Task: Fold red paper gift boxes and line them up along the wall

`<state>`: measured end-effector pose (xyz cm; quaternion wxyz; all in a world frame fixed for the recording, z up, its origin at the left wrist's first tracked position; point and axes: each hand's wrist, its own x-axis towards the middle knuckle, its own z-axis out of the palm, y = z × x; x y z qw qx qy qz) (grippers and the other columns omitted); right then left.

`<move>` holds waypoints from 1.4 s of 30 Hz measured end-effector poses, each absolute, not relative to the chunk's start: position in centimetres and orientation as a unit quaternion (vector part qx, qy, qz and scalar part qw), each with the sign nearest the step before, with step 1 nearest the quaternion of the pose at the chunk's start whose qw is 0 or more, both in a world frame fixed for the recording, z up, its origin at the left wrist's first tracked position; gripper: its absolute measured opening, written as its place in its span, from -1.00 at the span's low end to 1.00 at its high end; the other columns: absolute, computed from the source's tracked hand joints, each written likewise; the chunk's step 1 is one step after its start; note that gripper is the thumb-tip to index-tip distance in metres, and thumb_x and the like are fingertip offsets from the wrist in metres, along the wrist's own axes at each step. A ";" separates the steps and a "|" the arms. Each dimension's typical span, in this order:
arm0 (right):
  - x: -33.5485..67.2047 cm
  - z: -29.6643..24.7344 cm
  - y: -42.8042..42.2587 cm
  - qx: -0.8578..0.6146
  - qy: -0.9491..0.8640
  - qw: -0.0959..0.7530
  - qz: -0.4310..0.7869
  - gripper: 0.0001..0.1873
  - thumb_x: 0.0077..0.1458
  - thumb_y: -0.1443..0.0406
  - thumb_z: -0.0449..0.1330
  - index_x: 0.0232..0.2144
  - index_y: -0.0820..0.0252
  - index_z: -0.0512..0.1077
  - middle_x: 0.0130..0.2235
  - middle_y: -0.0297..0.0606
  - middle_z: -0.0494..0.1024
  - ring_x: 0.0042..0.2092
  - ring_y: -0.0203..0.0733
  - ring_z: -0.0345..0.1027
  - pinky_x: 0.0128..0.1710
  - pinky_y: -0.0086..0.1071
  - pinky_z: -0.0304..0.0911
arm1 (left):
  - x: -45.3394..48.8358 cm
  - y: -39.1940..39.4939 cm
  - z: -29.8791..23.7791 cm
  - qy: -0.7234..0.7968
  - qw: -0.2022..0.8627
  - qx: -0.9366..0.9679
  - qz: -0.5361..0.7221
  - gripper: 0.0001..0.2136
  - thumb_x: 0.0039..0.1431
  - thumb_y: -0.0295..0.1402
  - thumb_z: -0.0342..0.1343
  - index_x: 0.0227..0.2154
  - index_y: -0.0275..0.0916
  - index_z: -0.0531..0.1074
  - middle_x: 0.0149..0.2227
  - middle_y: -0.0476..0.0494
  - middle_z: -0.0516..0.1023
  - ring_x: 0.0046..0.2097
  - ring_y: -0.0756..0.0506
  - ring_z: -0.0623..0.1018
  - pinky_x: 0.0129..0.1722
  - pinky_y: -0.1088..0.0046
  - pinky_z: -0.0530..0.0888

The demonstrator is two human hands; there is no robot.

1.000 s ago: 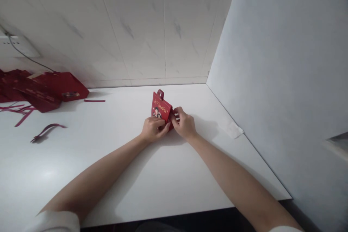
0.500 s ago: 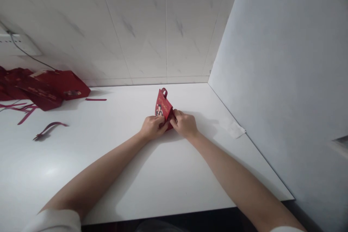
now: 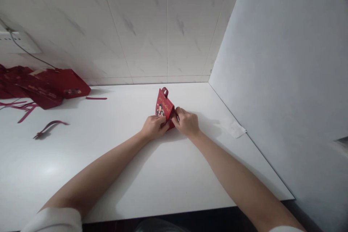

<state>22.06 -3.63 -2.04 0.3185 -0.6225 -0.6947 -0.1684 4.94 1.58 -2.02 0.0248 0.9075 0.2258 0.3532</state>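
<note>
A small red gift box (image 3: 164,103) with a strap loop on top, gold lettering and a printed picture of figures stands tilted on the white table. My left hand (image 3: 154,127) is closed on its lower front, the thumb lying along the printed face. On the right side, my right hand (image 3: 186,121) pinches the box's side edge with bent fingers. The fingertips of both hands are partly hidden by the box and by each other.
Several red boxes (image 3: 73,83) are heaped at the back left, with loose straps (image 3: 27,112) before them. A curled strap (image 3: 51,125) and a short flat strap (image 3: 96,98) lie nearby. White tissue (image 3: 236,129) lies by the right-hand panel (image 3: 272,61). A tiled wall stands behind.
My right hand has shifted very slightly to the right at the box's side edge. My left hand keeps its hold, and the box stays in place.
</note>
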 end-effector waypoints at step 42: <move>22.5 -2.4 -3.3 -0.645 -0.692 0.294 -0.131 -0.72 0.14 0.16 -0.01 -0.40 0.19 0.41 -0.48 -0.29 0.55 -0.51 -0.26 0.35 -0.53 -0.40 -0.16 | 5.5 1.3 -2.1 0.318 0.119 0.887 0.314 -0.74 0.09 -0.33 0.01 -0.65 -0.23 0.15 -0.68 0.06 0.24 -0.64 0.07 0.18 -0.59 0.56 0.14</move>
